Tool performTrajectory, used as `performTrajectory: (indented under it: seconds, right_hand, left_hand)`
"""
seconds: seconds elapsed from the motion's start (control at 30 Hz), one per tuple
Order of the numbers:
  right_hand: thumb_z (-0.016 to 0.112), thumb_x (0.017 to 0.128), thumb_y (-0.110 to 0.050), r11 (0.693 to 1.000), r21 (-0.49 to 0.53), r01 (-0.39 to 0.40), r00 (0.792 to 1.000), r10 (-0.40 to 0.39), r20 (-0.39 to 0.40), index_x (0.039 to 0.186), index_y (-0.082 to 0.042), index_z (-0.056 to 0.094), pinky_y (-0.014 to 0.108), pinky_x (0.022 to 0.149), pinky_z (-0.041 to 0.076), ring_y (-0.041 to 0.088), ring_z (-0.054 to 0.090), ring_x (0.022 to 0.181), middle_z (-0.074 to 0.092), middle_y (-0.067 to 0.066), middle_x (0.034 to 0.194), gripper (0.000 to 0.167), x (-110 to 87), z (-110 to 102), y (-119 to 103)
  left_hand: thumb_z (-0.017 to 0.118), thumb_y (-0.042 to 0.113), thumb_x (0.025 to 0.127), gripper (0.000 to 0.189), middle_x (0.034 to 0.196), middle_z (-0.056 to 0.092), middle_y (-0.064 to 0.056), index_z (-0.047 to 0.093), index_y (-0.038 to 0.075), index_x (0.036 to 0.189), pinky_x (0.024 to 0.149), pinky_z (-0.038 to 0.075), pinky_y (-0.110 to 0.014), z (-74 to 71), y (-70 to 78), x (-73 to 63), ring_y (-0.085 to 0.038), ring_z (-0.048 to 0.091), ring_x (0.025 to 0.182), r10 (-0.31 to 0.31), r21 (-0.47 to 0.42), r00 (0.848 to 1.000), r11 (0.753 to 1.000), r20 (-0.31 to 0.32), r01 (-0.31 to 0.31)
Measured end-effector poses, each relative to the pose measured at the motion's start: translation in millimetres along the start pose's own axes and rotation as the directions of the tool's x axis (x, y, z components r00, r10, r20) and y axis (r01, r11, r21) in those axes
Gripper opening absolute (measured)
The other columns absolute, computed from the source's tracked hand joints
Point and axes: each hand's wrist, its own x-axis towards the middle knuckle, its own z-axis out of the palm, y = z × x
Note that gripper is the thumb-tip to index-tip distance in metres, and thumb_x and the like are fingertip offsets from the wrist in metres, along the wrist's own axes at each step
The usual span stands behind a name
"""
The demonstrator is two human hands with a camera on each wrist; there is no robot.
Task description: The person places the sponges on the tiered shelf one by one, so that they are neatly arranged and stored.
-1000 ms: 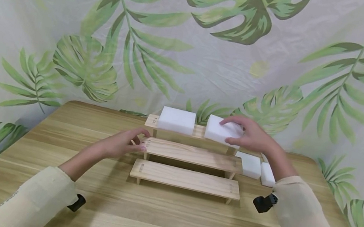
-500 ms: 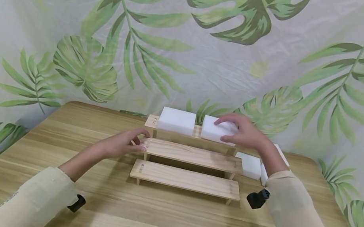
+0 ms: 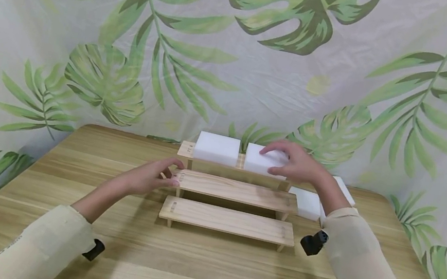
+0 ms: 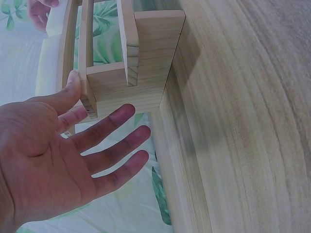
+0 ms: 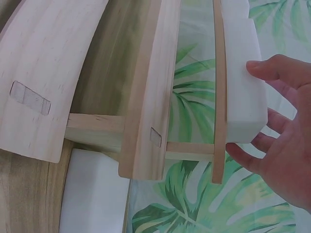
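Note:
A three-tier wooden step shelf stands on the table. My left hand holds the left end of its middle tier; in the left wrist view the thumb lies on the board's front edge and the other fingers spread beside the end panel. On the top tier, a white foam block sits towards the left. To its right is a second foam block, gripped by my right hand with the thumb on its front face and fingers round its end and back. A narrow gap separates the two blocks.
Right of the shelf, a white foam block lies on the wood-grain table. Another foam piece shows behind my right forearm, which partly covers the pieces there. A leaf-print cloth hangs behind the table.
My right hand has brought the second foam block left and slightly down along the top tier, towards the first block. The left hand has stayed at the middle tier's end.

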Motion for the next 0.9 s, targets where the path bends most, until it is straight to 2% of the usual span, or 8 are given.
performTrajectory:
  seconds: [0.37,0.7,0.9]
  right_hand:
    - [0.076,0.091,-0.005,1.000,0.009,-0.020,1.000,0.019,0.014,0.128,-0.005,0.070,0.062,0.112,0.034,0.043,0.045,0.139,0.056,0.023,0.145,0.037,1.6,-0.4,1.8]
    - [0.079,0.088,-0.005,1.000,0.019,-0.017,1.000,0.017,0.013,0.128,-0.005,0.070,0.062,0.113,0.034,0.043,0.044,0.140,0.056,0.023,0.146,0.040,2.1,-1.1,2.7]
    - [0.079,0.088,-0.006,0.996,0.082,-0.035,0.999,0.036,-0.014,0.132,-0.002,0.066,0.071,0.111,0.031,0.043,0.039,0.144,0.050,0.024,0.151,0.046,-6.5,-5.2,0.8]
  left_hand:
    - [0.062,0.018,0.106,0.042,0.113,0.067,-0.019,0.048,0.000,0.141,0.084,0.054,-0.047,0.4,-1.1,1.2,-0.035,0.064,0.108,0.007,0.009,1.000,1.000,-0.011,-0.007]
    - [0.063,0.019,0.106,0.043,0.112,0.067,-0.019,0.048,0.000,0.141,0.084,0.054,-0.047,0.2,-1.6,2.3,-0.035,0.064,0.108,0.004,0.015,1.000,1.000,-0.012,-0.004]
    - [0.062,0.020,0.106,0.044,0.113,0.067,-0.019,0.047,0.001,0.142,0.085,0.055,-0.047,0.2,-1.1,2.1,-0.035,0.064,0.109,-0.006,0.012,1.000,1.000,-0.008,0.006]
